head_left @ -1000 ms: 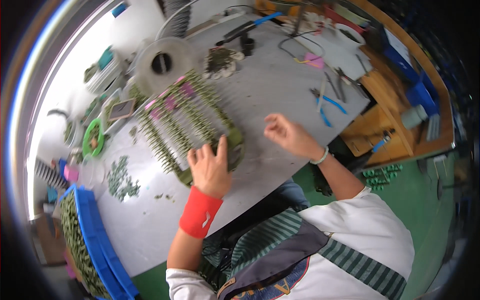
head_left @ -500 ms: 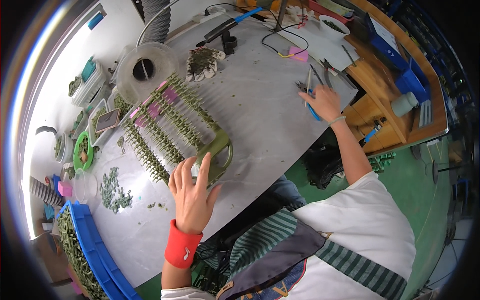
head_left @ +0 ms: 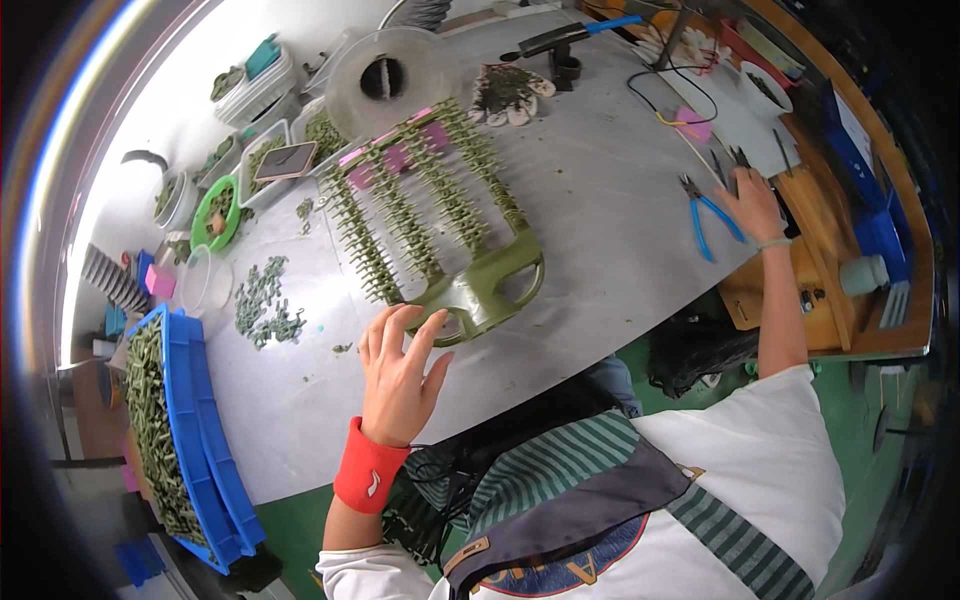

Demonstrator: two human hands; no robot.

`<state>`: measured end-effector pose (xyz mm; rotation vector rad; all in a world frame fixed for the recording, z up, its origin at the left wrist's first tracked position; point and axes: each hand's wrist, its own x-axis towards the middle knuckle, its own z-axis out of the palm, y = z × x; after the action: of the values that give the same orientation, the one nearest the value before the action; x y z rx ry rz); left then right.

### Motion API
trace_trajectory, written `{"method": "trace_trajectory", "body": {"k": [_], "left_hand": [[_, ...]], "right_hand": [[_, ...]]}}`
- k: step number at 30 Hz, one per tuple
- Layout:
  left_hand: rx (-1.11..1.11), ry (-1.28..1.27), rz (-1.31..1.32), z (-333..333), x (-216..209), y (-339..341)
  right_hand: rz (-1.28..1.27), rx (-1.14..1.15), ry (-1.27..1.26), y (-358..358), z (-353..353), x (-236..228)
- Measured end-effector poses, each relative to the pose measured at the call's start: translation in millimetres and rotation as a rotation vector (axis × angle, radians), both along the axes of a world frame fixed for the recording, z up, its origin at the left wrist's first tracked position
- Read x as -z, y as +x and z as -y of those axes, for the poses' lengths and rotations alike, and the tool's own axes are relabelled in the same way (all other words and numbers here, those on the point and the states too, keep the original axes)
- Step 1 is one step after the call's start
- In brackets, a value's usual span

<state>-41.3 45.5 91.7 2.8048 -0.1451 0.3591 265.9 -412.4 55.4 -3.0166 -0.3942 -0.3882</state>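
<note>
An olive-green moulded tree (head_left: 468, 292) lies on the table, its broad base having two looped openings and several stems lined with small pegs. My left hand (head_left: 398, 370), with a red wristband, is at the near edge of that base, fingers loosely spread and holding nothing. Whether its fingertips touch the base is hard to tell. At the right of the table, my right hand (head_left: 756, 208) has its fingers bent at one end of a thin pale stick (head_left: 698, 160). Blue-handled pliers (head_left: 703, 212) lie beside it, handles apart. Dark-tipped tools (head_left: 740, 158) are partly hidden beyond its fingers.
A round clear container (head_left: 428, 75) stands past the tree. Small green pieces (head_left: 262, 305) lie scattered at left, near a blue crate (head_left: 190, 400) of green parts. Also about are a phone (head_left: 287, 161), a green tray (head_left: 240, 205) and a stained glove (head_left: 512, 92).
My view has shifted, so the table appears further left and up-right. My right hand has moved off the blue-handled pliers, whose handles now lie spread. The stick has turned.
</note>
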Motion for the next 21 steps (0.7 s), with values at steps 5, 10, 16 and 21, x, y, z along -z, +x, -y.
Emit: {"method": "trace_trajectory", "body": {"k": [5, 10, 16, 21], "left_hand": [[-0.019, -0.076, 0.031, -8, 6, -6], [-0.003, -0.096, 0.044, -13, 6, -2], [0.036, -0.144, 0.102, -16, 0, 16], [0.038, -0.195, 0.180, -15, -4, 44]], "right_hand": [[-0.316, 0.056, -0.128, -53, -28, 8], [-0.411, 0.063, -0.004, -56, -36, -1], [-0.572, -0.127, 0.361, -72, -80, -5], [-0.439, -0.689, 0.401, -115, -164, -26]]}}
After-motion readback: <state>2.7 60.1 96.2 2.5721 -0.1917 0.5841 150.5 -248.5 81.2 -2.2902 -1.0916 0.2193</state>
